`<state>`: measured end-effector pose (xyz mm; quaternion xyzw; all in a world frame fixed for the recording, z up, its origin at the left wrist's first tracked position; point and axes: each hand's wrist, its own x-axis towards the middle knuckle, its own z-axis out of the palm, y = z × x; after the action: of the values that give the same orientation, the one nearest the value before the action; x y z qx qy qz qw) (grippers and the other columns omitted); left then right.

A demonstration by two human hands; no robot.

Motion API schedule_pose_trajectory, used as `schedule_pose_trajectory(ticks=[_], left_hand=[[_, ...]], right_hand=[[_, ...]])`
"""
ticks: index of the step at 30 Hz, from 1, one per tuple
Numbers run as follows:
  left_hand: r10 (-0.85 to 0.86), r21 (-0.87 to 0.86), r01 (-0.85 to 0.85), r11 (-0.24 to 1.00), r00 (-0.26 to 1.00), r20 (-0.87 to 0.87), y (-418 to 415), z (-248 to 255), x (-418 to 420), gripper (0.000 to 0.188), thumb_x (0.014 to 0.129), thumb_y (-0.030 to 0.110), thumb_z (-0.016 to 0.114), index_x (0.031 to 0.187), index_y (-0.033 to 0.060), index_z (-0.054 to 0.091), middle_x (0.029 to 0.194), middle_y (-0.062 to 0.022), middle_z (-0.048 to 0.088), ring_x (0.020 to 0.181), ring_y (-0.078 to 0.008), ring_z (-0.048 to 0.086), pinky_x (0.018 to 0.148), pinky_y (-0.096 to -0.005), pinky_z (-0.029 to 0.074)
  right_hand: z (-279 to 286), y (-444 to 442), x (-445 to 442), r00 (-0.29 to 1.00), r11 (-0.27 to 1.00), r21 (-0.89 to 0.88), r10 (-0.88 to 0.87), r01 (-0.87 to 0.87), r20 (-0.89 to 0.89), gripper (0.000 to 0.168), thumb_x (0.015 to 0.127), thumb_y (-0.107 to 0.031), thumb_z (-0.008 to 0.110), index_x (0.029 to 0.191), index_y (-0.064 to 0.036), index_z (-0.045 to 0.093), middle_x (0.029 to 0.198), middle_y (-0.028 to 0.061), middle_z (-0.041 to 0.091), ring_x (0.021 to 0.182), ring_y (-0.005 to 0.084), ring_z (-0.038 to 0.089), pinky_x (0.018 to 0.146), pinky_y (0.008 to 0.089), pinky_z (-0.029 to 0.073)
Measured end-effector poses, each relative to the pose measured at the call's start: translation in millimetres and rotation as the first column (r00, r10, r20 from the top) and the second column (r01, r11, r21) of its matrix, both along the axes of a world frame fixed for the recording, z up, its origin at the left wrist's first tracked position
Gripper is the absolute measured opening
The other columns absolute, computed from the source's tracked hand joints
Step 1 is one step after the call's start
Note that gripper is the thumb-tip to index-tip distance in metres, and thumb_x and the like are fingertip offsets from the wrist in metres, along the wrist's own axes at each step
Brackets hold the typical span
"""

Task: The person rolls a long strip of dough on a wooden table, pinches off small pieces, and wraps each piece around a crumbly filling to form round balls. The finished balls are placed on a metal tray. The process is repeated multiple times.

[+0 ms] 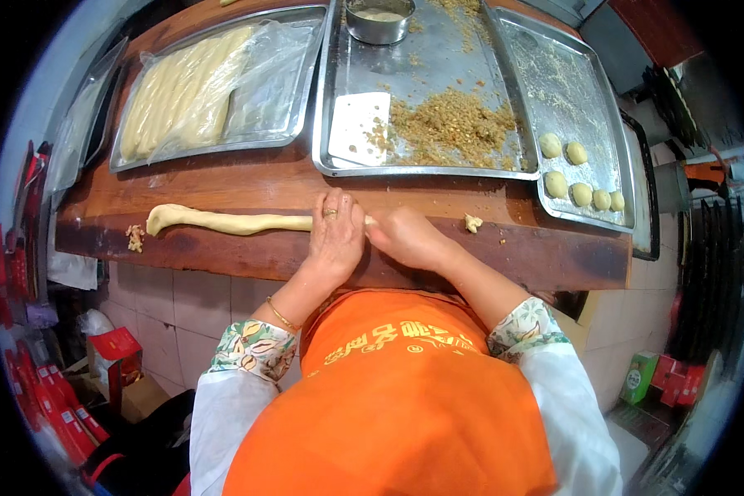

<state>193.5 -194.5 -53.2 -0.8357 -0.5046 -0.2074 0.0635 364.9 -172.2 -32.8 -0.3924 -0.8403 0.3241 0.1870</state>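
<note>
A long rope of pale dough (242,223) lies along the front of the wooden worktable, thicker at its left end. My left hand (336,235) is closed over its right part, with a ring on one finger and a bracelet at the wrist. Right against it, my right hand (409,239) is curled around the rope's right tip, and the fingers hide most of that end. A small scrap of dough (472,223) sits on the wood to the right. Crumbly bits (135,238) lie beside the rope's left end.
Behind the hands, a metal tray (428,172) holds crumbly filling (456,127), a white scraper (359,127) and a round metal bowl (379,31). Plastic-covered dough strips (180,93) fill a left tray (273,137). Several dough balls (556,184) rest on a right tray (570,80).
</note>
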Motion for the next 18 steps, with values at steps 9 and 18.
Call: schedule_pose_trajectory(ticks=[9, 18], left_hand=[[0.034, -0.380, 0.106, 0.919, 0.938, 0.344, -15.7, 47.6, 17.8, 0.044, 0.088, 0.000, 0.054, 0.132, -0.0027, 0.051, 0.122, -0.0214, 0.057, 0.119, -0.0373, 0.052, 0.108, -0.0475, 0.036], [0.233, -0.601, 0.315, 0.735, 0.714, 0.660, -18.7, 29.1, 38.6, 0.019, 0.090, 0.005, 0.065, 0.109, 0.0011, 0.066, 0.102, -0.0169, 0.065, 0.091, -0.0309, 0.066, 0.077, -0.0367, 0.052]], right_hand=[[26.5, -16.1, 62.7, 0.952, 0.969, -0.241, -0.120, 0.050, -0.282, 0.026, 0.101, -0.017, 0.053, 0.119, 0.000, 0.059, 0.114, 0.0063, 0.058, 0.100, 0.0125, 0.052, 0.087, 0.0298, 0.045], [42.2, -45.1, 85.8, 0.925, 0.901, 0.258, -0.374, 0.348, 0.060, 0.024, 0.080, -0.020, 0.078, 0.099, -0.008, 0.069, 0.096, 0.0124, 0.066, 0.097, 0.0367, 0.061, 0.084, 0.0439, 0.051]])
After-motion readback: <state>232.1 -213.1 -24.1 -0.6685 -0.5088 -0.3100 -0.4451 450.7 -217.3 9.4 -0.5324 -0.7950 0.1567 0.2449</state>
